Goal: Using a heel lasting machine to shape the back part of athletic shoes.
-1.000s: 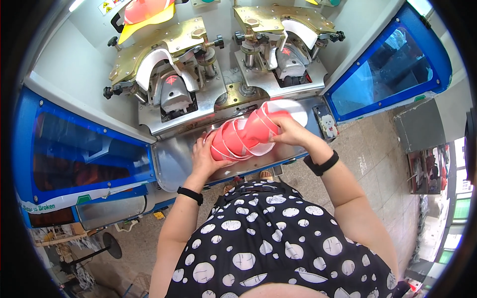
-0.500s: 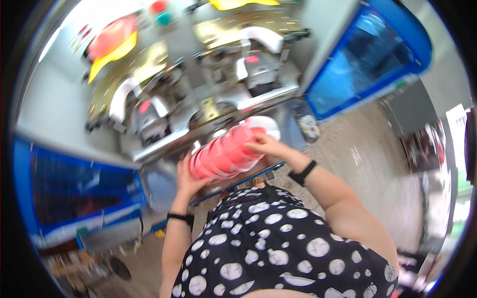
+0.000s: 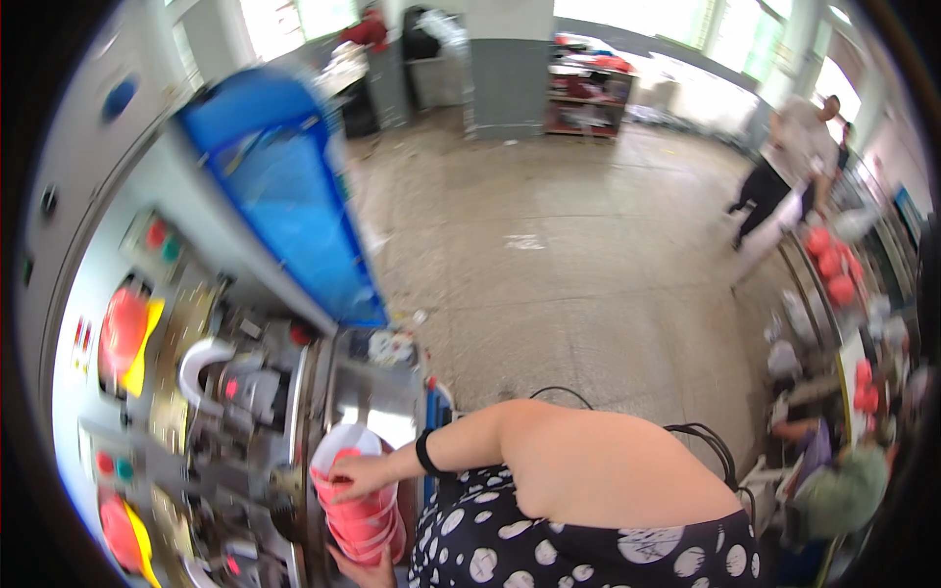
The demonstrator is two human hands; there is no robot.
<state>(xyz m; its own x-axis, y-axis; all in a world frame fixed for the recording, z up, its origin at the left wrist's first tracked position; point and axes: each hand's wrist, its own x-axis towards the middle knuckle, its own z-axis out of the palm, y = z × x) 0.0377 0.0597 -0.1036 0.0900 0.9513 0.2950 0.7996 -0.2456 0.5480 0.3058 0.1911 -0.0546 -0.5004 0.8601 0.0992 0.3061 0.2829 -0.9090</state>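
The stack of red moulded cups point(image 3: 361, 510) with a white liner at its top sits where it did a second ago, on the steel ledge point(image 3: 377, 392) of the machine point(image 3: 196, 392), but the view has swung hard right, so machine and stack now lie far left and the workshop floor point(image 3: 578, 265) fills the frame. The right hand point(image 3: 361, 477) lies over the stack's upper rim, its grip clenched on it; the left hand point(image 3: 355, 566) cups it from beneath. Nothing shows inside the top cup. Beyond, a shelf point(image 3: 833, 284) carries more red pieces.
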